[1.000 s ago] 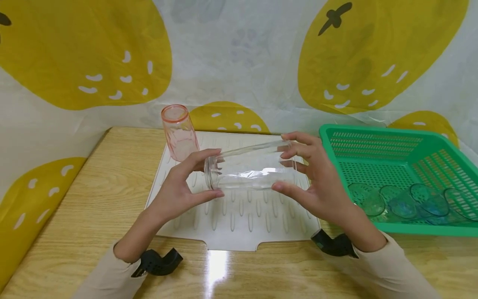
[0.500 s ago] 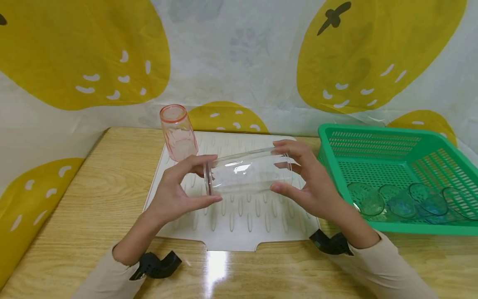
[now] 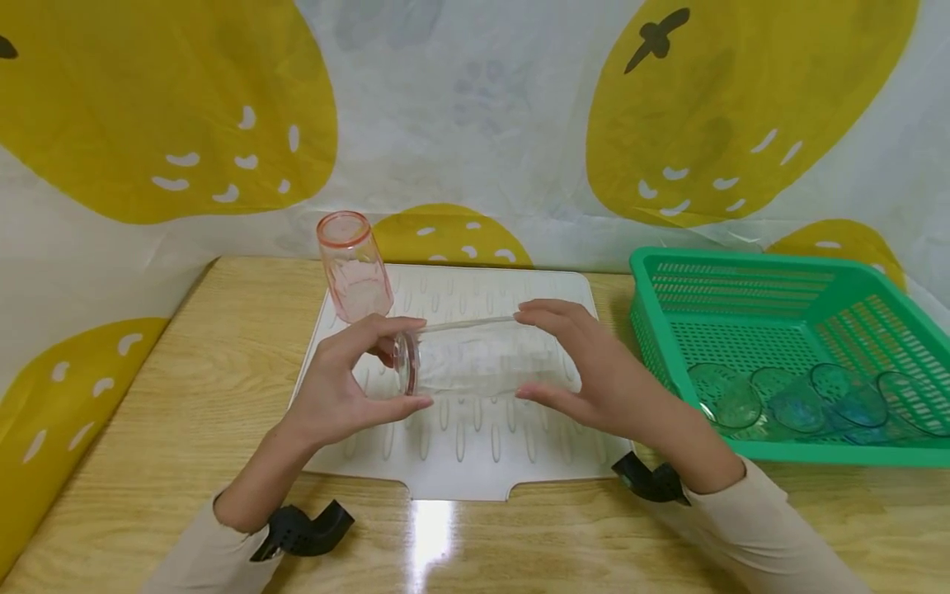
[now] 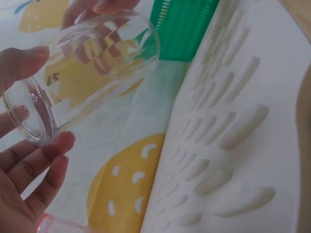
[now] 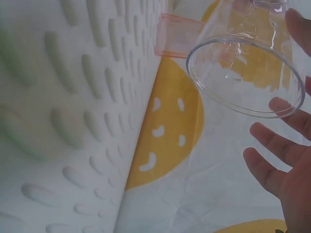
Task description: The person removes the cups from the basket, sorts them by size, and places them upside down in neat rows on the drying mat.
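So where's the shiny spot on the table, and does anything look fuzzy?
Head view: a white glare on the wooden table, just below the tab of the white mat; left wrist view: small bright reflections on the clear glass; right wrist view: the mat's ridges at far left look fuzzy and greenish.

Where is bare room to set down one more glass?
Free: the table left of the white mat, up to the patterned cloth; the mat's front, before the held clear glass; the rear of the green basket. Crowded: the mat's back left, where the pink glass stands, and the basket's front, with glasses.
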A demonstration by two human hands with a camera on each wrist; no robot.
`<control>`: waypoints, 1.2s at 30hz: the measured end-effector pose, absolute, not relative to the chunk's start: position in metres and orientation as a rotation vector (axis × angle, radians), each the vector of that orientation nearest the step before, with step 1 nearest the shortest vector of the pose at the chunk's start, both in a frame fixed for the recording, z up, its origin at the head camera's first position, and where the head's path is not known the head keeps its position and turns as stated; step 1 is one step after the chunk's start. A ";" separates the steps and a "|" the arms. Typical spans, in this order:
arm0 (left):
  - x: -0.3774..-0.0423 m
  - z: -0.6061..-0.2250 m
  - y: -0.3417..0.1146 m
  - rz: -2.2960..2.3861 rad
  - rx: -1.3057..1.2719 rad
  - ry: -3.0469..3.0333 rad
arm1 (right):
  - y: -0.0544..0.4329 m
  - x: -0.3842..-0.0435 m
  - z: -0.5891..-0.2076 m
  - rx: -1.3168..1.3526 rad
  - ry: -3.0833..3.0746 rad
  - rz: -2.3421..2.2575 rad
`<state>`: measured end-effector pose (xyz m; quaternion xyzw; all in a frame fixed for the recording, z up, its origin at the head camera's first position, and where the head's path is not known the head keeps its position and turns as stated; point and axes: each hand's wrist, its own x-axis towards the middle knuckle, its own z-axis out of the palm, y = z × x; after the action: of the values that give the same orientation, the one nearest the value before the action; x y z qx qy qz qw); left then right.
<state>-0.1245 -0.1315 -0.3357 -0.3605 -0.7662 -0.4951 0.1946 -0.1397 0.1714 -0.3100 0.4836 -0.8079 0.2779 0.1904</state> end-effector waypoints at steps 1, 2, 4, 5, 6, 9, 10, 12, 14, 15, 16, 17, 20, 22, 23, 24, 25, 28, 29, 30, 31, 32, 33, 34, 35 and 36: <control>-0.125 -0.336 -0.132 -1.384 -1.007 -2.158 | 0.171 -0.140 -0.310 1.366 -2.270 0.746; -0.125 -0.335 -0.133 -1.381 -1.002 -2.167 | 0.170 -0.139 -0.310 1.374 -2.270 0.715; -0.125 -0.335 -0.134 -1.386 -0.989 -2.182 | 0.167 -0.138 -0.310 1.389 -2.268 0.660; -0.125 -0.335 -0.134 -1.392 -0.982 -2.190 | 0.166 -0.137 -0.309 1.395 -2.266 0.622; -0.125 -0.334 -0.134 -1.401 -0.974 -2.199 | 0.164 -0.137 -0.309 1.405 -2.262 0.584; -0.124 -0.334 -0.134 -1.444 -0.964 -2.210 | 0.158 -0.135 -0.307 1.447 -2.251 0.457; -0.123 -0.334 -0.134 -1.453 -0.965 -2.212 | 0.155 -0.134 -0.306 1.464 -2.250 0.415; -0.123 -0.334 -0.134 -1.468 -0.973 -2.211 | 0.150 -0.134 -0.305 1.506 -2.239 0.368; -0.122 -0.334 -0.133 -1.470 -0.981 -2.209 | 0.145 -0.134 -0.305 1.537 -2.240 0.337; -0.122 -0.334 -0.133 -1.465 -0.980 -2.212 | 0.143 -0.134 -0.305 1.548 -2.243 0.326; -0.122 -0.335 -0.133 -1.462 -0.977 -2.214 | 0.141 -0.135 -0.305 1.556 -2.245 0.317; -0.122 -0.335 -0.133 -1.465 -0.975 -2.214 | 0.140 -0.135 -0.305 1.562 -2.250 0.305; -0.122 -0.337 -0.133 -1.464 -0.960 -2.218 | 0.137 -0.135 -0.305 1.574 -2.262 0.260; -0.121 -0.338 -0.133 -1.472 -0.953 -2.219 | 0.136 -0.135 -0.305 1.580 -2.264 0.229; -0.121 -0.338 -0.133 -1.474 -0.951 -2.219 | 0.135 -0.135 -0.305 1.581 -2.264 0.215; -0.121 -0.338 -0.133 -1.470 -0.947 -2.223 | 0.134 -0.134 -0.305 1.581 -2.262 0.208; -0.121 -0.338 -0.133 -1.467 -0.944 -2.226 | 0.134 -0.134 -0.305 1.581 -2.259 0.200; -0.120 -0.337 -0.132 -1.472 -0.926 -2.227 | 0.132 -0.134 -0.305 1.574 -2.261 0.200; -0.120 -0.337 -0.132 -1.472 -0.918 -2.228 | 0.132 -0.134 -0.305 1.572 -2.263 0.205; -0.120 -0.336 -0.132 -1.472 -0.911 -2.230 | 0.132 -0.134 -0.305 1.570 -2.264 0.211; -0.120 -0.336 -0.132 -1.474 -0.904 -2.231 | 0.131 -0.134 -0.305 1.569 -2.265 0.218; -0.119 -0.336 -0.132 -1.477 -0.897 -2.233 | 0.131 -0.133 -0.306 1.567 -2.266 0.229; -0.119 -0.336 -0.131 -1.477 -0.890 -2.236 | 0.131 -0.133 -0.306 1.564 -2.265 0.237; -0.119 -0.335 -0.131 -1.473 -0.880 -2.243 | 0.131 -0.133 -0.306 1.561 -2.265 0.247; -0.119 -0.335 -0.131 -1.469 -0.870 -2.250 | 0.131 -0.133 -0.307 1.558 -2.265 0.257; -0.118 -0.335 -0.131 -1.463 -0.860 -2.258 | 0.131 -0.133 -0.307 1.555 -2.266 0.268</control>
<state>-0.1181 -0.1311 -0.3354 -0.3006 -0.7893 -0.5116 0.1580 -0.1329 0.1307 -0.3072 0.5530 -0.8058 0.0952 0.1892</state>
